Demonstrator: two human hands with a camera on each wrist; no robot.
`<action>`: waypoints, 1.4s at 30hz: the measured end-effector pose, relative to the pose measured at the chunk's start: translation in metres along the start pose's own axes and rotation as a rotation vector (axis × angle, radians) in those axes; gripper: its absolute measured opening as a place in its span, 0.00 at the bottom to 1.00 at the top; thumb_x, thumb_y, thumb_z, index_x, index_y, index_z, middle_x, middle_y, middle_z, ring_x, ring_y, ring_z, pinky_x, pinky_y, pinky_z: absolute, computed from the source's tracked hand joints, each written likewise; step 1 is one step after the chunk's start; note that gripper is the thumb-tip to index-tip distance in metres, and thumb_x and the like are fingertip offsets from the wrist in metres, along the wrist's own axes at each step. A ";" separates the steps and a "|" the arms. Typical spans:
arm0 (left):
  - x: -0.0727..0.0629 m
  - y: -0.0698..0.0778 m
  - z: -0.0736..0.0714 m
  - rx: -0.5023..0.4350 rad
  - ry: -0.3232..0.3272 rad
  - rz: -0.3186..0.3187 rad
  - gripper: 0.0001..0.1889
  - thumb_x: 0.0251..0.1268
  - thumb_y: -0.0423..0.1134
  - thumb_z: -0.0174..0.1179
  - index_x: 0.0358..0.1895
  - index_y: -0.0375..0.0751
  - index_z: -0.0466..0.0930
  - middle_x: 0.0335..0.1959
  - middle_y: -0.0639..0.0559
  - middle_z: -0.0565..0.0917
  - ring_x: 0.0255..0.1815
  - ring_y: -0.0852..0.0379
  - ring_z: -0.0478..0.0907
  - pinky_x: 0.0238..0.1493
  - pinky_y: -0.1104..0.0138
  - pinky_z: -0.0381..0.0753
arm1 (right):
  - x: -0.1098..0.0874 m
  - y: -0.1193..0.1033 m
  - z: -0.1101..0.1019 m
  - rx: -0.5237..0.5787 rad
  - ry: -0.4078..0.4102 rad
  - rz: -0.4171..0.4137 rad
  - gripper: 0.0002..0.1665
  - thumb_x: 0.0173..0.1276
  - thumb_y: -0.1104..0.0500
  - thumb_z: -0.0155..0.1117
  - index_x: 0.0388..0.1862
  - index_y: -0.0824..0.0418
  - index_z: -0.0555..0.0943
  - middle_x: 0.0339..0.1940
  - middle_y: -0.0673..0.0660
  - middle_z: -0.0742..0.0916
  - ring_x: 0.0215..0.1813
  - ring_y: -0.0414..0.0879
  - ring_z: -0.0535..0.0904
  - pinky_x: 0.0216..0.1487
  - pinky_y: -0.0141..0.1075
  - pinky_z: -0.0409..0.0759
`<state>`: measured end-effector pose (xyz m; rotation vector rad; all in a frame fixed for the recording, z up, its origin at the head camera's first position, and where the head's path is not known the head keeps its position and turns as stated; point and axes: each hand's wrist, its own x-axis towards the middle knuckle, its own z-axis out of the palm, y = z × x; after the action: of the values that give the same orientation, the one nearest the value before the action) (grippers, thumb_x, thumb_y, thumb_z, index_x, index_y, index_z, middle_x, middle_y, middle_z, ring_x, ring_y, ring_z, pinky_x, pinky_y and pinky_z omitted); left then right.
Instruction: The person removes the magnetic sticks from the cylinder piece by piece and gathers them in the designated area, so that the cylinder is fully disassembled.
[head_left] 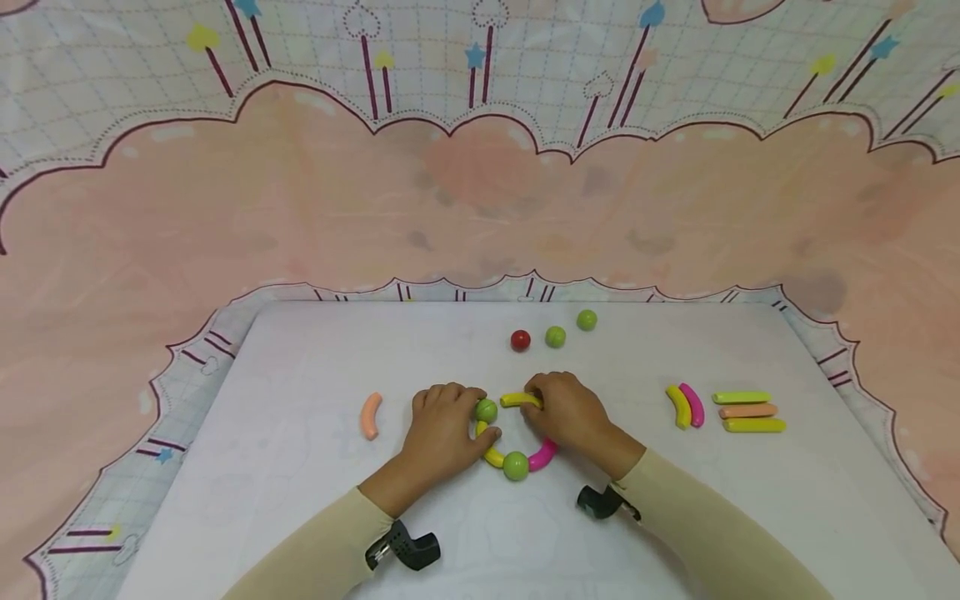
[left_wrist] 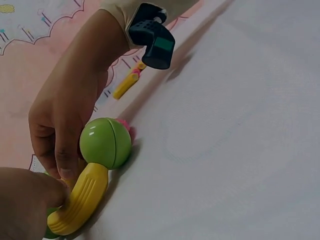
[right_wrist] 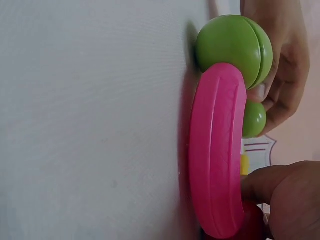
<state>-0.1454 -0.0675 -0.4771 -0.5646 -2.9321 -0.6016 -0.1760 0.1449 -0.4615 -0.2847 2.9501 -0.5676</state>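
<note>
On the white table, curved sticks and balls form a partly joined ring. My left hand (head_left: 446, 423) grips the green ball (head_left: 486, 410) on the ring's left side, its thumb by a curved yellow stick (left_wrist: 82, 202). That stick meets another green ball (head_left: 516, 466) at the near side, which joins a curved pink stick (right_wrist: 216, 150). A red ball (right_wrist: 252, 222) sits at the pink stick's other end, partly hidden beside my right hand (head_left: 572, 410). Between its thumb and fingers, my right hand pinches a second yellow stick (head_left: 517, 400); its free end points toward the left green ball, with a gap.
A loose red ball (head_left: 521, 340) and two green balls (head_left: 587, 320) lie farther back. One curved orange stick (head_left: 371, 416) is at left. To the right lie curved yellow (head_left: 678, 407) and pink sticks (head_left: 693, 405), then several straight sticks (head_left: 748, 411) side by side.
</note>
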 end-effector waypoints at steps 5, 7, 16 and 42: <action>0.000 0.001 -0.002 -0.005 -0.012 0.001 0.30 0.62 0.56 0.70 0.62 0.44 0.80 0.53 0.47 0.82 0.59 0.44 0.73 0.62 0.45 0.65 | -0.006 0.004 -0.005 -0.013 -0.008 0.059 0.33 0.62 0.43 0.76 0.59 0.62 0.83 0.33 0.50 0.83 0.36 0.45 0.78 0.33 0.37 0.80; 0.000 0.001 -0.003 -0.001 -0.024 0.010 0.29 0.62 0.55 0.69 0.64 0.46 0.80 0.54 0.47 0.82 0.59 0.45 0.73 0.63 0.45 0.64 | -0.010 0.004 -0.008 -0.019 -0.025 0.093 0.38 0.60 0.40 0.77 0.60 0.63 0.82 0.34 0.52 0.83 0.35 0.46 0.78 0.32 0.37 0.80; 0.000 0.002 -0.009 0.048 -0.057 0.031 0.24 0.61 0.56 0.69 0.56 0.48 0.82 0.38 0.57 0.82 0.51 0.49 0.75 0.63 0.42 0.61 | -0.019 0.005 -0.012 0.044 -0.104 0.168 0.36 0.58 0.44 0.80 0.55 0.66 0.79 0.36 0.56 0.85 0.35 0.48 0.80 0.34 0.38 0.82; 0.015 0.013 -0.012 0.013 -0.074 0.012 0.19 0.63 0.55 0.71 0.50 0.47 0.88 0.32 0.58 0.84 0.38 0.55 0.80 0.54 0.47 0.68 | -0.008 0.005 -0.012 0.045 -0.085 -0.122 0.30 0.61 0.52 0.80 0.61 0.56 0.83 0.41 0.49 0.86 0.41 0.44 0.78 0.48 0.40 0.81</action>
<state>-0.1545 -0.0561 -0.4590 -0.6149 -2.9973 -0.5715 -0.1710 0.1550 -0.4518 -0.4743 2.8482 -0.6195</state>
